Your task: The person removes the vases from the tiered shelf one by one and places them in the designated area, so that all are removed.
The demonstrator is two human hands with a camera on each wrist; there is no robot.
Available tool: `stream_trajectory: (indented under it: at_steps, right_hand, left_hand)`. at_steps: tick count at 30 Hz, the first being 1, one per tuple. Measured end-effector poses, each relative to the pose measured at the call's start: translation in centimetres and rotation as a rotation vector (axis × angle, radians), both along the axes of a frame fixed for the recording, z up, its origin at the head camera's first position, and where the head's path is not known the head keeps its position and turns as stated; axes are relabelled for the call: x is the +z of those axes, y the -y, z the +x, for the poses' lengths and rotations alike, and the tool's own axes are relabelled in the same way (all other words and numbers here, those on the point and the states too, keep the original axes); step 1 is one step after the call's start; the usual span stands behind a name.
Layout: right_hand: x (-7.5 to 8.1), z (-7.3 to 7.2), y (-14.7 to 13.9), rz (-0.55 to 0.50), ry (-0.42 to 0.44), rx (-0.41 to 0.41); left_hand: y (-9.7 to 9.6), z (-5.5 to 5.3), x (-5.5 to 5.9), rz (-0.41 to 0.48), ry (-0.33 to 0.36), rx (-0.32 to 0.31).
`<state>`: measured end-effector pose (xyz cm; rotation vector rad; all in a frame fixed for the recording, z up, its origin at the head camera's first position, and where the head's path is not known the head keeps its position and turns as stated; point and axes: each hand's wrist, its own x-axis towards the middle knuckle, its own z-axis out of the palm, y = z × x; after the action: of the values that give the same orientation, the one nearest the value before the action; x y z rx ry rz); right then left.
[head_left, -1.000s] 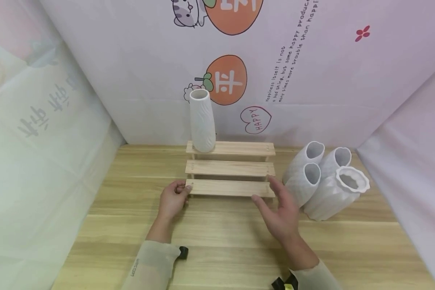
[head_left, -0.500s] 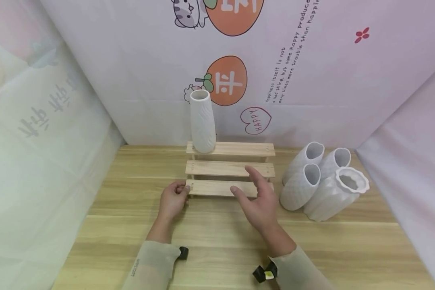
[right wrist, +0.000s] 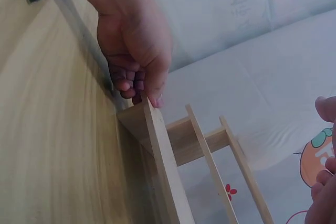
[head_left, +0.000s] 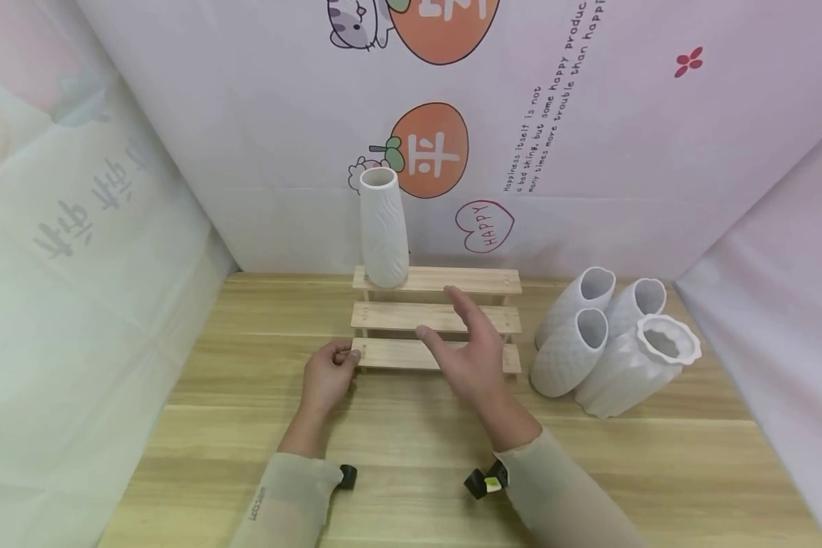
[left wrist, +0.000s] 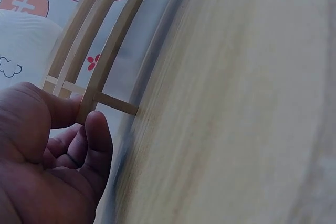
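A three-step wooden shelf rack (head_left: 466, 280) stands on the table near the back wall. My left hand (head_left: 327, 380) pinches the left end of its lowest board (head_left: 397, 354); in the left wrist view the thumb and fingers (left wrist: 98, 135) close on that board's end. On the top step, toward the left, a tall white vase (head_left: 385, 236) stands upright. My right hand (head_left: 476, 358) hovers over the rack's front right part, thumb and forefinger spread wide, holding nothing. Only part of it shows at the right edge of the right wrist view.
Several white vases are grouped on the table right of the rack, among them a diamond-textured vase (head_left: 565, 358) and a ruffle-rimmed vase (head_left: 630, 373). Printed cloth (head_left: 281, 152) hangs behind, with more cloth on both sides. The table (head_left: 397, 457) is wood-grained.
My right hand has moved left and a little farther back, from beside the rack's right end to over its boards. My left hand keeps its hold, and the vases stay put.
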<state>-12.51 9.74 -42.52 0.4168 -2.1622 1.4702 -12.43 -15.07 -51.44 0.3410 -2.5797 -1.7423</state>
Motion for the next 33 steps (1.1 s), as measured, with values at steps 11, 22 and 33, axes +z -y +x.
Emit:
stream_trajectory:
  at_steps: [11,22,33]
  right_hand:
    - [0.2,-2.4,1.0,0.039,0.066,0.019]
    - [1.7,-4.4,2.8,0.011,0.081,0.03]
    - [2.5,-6.0,4.7,0.02,0.117,0.028]
  left_hand:
    - [-0.1,-0.2,-0.1,-0.061,-0.006,0.01]
    - [0.1,0.0,-0.1,-0.077,-0.013,0.01]
    - [0.0,0.1,-0.5,-0.079,-0.027,-0.001]
